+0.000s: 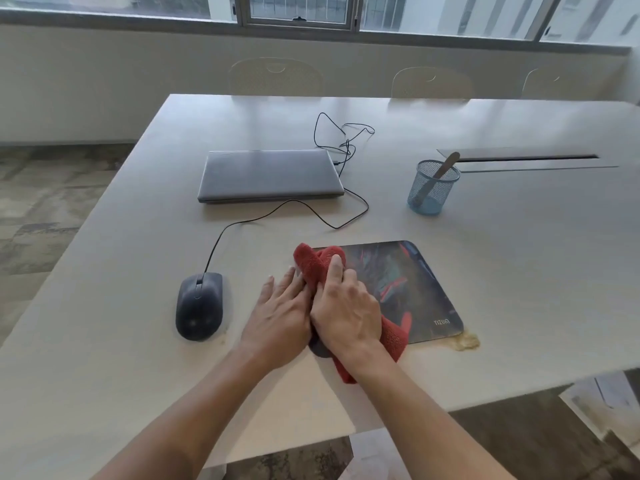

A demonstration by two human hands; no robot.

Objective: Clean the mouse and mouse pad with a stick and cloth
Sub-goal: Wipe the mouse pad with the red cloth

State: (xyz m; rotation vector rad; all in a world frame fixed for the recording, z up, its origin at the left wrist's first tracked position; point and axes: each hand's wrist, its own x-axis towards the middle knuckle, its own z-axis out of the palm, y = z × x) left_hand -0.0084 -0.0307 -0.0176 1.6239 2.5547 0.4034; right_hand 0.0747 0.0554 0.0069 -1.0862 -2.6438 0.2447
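Observation:
A dark patterned mouse pad (pixel 408 289) lies on the pale table near its front edge. My right hand (pixel 346 310) presses a red cloth (pixel 317 261) onto the pad's left part, fingers closed over it. My left hand (pixel 280 313) lies flat with fingers spread on the pad's left edge, touching the cloth and the right hand. A black wired mouse (pixel 199 306) sits on the table to the left of the hands, apart from them. A wooden stick (pixel 440 174) leans in a blue mesh cup (pixel 431 188) at the back right.
A closed grey laptop (pixel 270 176) lies behind the pad, with the mouse's black cable (pixel 311 211) looping to it. A yellowish smear (pixel 465 341) sits at the pad's near right corner. Chairs (pixel 275 76) stand beyond the table's far edge. A cable slot (pixel 526 157) is at right.

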